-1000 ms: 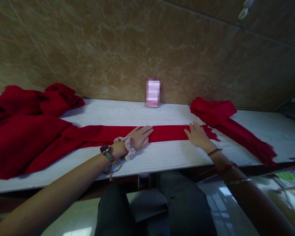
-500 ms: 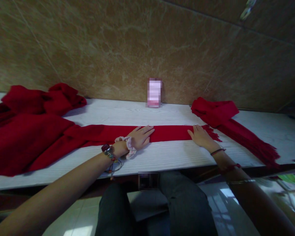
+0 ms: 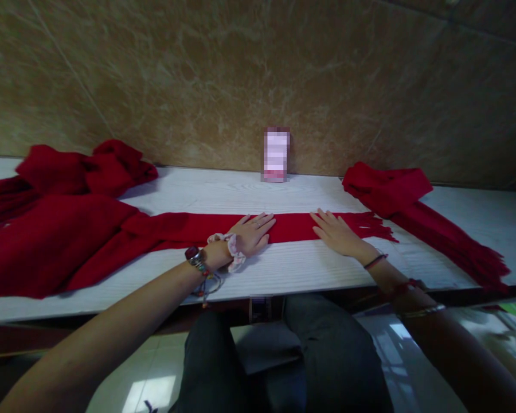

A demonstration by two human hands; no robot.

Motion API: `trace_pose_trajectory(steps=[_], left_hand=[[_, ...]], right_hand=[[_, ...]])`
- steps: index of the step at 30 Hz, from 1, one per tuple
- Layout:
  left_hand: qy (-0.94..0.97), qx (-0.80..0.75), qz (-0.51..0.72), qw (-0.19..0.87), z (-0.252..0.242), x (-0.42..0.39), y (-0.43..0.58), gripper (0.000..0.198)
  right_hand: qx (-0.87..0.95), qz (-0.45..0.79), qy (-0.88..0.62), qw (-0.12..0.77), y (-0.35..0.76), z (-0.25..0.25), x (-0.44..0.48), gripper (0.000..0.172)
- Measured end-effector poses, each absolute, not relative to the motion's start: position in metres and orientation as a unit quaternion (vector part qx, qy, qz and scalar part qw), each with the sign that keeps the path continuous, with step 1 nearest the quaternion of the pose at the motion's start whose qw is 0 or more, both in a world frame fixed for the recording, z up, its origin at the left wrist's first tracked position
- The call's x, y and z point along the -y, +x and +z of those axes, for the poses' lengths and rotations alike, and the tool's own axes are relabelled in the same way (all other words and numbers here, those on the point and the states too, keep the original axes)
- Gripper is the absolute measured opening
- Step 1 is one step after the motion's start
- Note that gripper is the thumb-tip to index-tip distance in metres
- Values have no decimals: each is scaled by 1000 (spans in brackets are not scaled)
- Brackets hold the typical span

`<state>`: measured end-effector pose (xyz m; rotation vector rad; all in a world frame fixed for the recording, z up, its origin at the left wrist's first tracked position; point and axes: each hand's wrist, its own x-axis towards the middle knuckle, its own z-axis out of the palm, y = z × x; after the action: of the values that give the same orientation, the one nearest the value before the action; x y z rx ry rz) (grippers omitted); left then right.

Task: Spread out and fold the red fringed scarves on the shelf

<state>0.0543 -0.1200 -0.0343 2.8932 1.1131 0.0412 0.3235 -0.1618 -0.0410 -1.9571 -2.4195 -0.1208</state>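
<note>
A long red scarf (image 3: 290, 227) lies flat across the white table, its fringed end on the right and its left part running into a wide, bunched mass of red cloth (image 3: 81, 229). My left hand (image 3: 250, 234) rests palm down on the flat strip, fingers stretched out. Farther right, my right hand (image 3: 336, 232) also lies on the strip with its fingers spread, short of the fringe. Neither hand holds anything. A second red scarf (image 3: 387, 189), loosely folded with a fringed tail, lies to the right of my right hand.
The white wooden table (image 3: 223, 192) meets a brown marbled wall (image 3: 189, 86). A pixelated upright pink and white object (image 3: 276, 155) stands at the wall. My legs (image 3: 335, 355) are below the front edge.
My right hand has slid left along the scarf, away from the fringe and nearer my left hand. More of the fringed end shows. The view has shifted slightly.
</note>
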Motion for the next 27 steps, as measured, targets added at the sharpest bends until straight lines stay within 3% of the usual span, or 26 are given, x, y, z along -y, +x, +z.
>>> trace_pose_trajectory(steps=[5,9,14,24,27], left_hand=[[930,-366,7,26,-31,123,56,52],[924,-381,-1,21,-30,123,57,55],[922,-388,0,20,-30,124,54,61],[925,-378,22,35,-34,121,54,61],[928,-371,20,42,-35,120,55,61]], right_hand=[[709,-81,-700,14,356,-33,159,51],[785,-88,-606,91,299,-25,152,53],[832,-34,-551,59,248,-31,149,52],[702,-68,-708,6,389,-44,157,49],[709,-98,-696,55,377,-35,154,49]])
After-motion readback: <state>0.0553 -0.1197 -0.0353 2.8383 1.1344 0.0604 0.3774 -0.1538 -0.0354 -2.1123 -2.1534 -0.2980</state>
